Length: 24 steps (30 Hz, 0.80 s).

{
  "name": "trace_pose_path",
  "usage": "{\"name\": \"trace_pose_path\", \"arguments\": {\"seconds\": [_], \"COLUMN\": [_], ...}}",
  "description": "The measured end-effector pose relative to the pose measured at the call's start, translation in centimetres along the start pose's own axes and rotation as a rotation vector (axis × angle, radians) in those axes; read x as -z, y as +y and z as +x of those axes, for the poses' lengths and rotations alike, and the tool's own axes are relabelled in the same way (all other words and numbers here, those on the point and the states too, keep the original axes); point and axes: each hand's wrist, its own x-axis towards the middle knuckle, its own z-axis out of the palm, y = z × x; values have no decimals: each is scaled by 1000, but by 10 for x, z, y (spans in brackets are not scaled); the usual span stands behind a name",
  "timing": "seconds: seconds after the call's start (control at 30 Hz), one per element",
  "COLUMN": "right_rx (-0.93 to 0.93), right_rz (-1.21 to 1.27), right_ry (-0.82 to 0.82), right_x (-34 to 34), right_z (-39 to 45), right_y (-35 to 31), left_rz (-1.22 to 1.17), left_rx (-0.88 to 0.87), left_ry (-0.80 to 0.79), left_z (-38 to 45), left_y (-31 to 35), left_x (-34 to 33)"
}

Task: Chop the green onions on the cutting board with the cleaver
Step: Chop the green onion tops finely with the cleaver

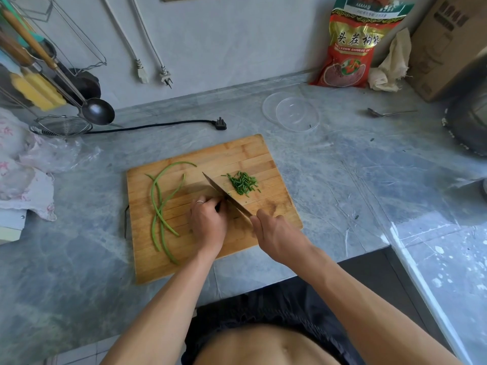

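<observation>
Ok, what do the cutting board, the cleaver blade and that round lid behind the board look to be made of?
Cutting board: wood or bamboo, going by the glued strips and matte tan surface. Cleaver blade: metal, probably steel, with a dull grey sheen. Round lid: clear plastic by the look of it; the grey counter shows through it.

We saw a wooden cutting board [200, 159] lying flat on the gray bench [342, 164]. A few long green onions [160, 206] lay curved across its left side. A small pile of chopped green bits [242, 183] sat to the right. The cleaver [224, 193] slanted between them, edge down.
</observation>
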Motion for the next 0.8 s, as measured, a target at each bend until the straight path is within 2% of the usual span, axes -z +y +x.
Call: {"name": "trace_pose_path", "arguments": {"seconds": [0.57, 0.8], "right_rx": [-12, -48], "right_rz": [-19, 5], "right_ry": [-10, -44], "right_x": [-8, 7], "right_z": [21, 0], "right_y": [-16, -7], "left_rz": [-38, -2], "left_rx": [9, -13], "left_ry": [-1, 13], "left_z": [0, -1], "left_y": [0, -4], "left_x": [0, -1]}}
